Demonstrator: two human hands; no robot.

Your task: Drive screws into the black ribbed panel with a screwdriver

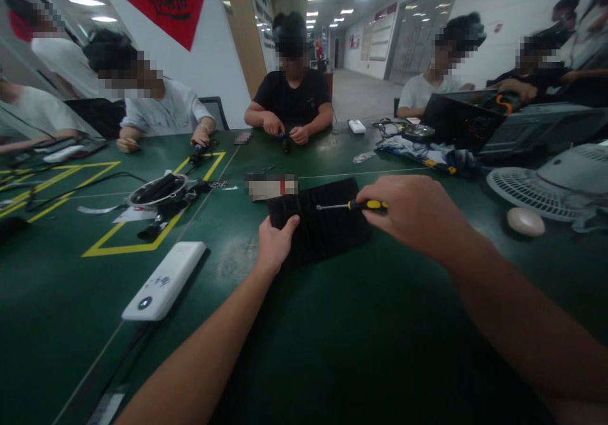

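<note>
To the left of the left grip [275, 244] lies a white device [164, 282]; this grip pinches the left edge of a black case [339, 235], best held steady there. The right grip [408, 209], closed around a yellow-and-black screwdriver [375, 205], should keep the shaft aligned, tip contact being indeterminable. Rightward, a fan [560, 171] limits travel; open table [380, 330] lies nearer the wearer.
</note>
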